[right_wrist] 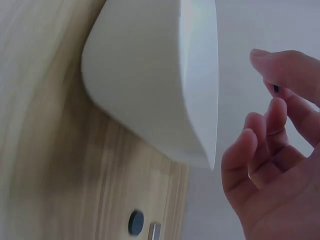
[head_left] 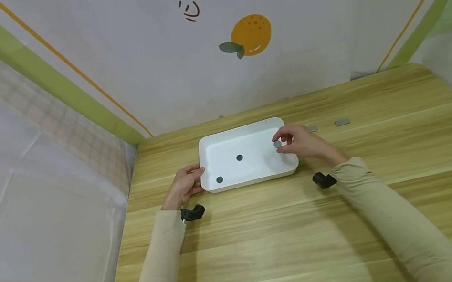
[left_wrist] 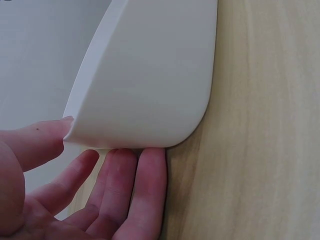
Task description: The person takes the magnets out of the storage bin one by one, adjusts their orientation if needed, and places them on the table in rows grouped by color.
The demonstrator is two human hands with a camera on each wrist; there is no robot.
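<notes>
A white tray [head_left: 251, 182] lies on the wooden table [head_left: 291, 237] with two dark discs, one [head_left: 239, 157] in the middle and one [head_left: 220, 179] near the front left corner. My right hand [head_left: 281, 143] hovers over the tray's right end and pinches a grey disc [head_left: 277, 144]; in the right wrist view its dark edge [right_wrist: 276, 88] shows between thumb and finger. My left hand [head_left: 196, 179] rests against the tray's front left corner. In the left wrist view the tray's corner [left_wrist: 150, 100] sits above the straight fingers [left_wrist: 150, 175], with the thumb touching the rim.
Two small grey metal pieces [head_left: 342, 122] [head_left: 313, 128] lie on the table behind the tray's right end. In the right wrist view another dark disc [right_wrist: 135, 222] lies beside a metal piece [right_wrist: 154, 231]. Printed fabric walls close the back and both sides.
</notes>
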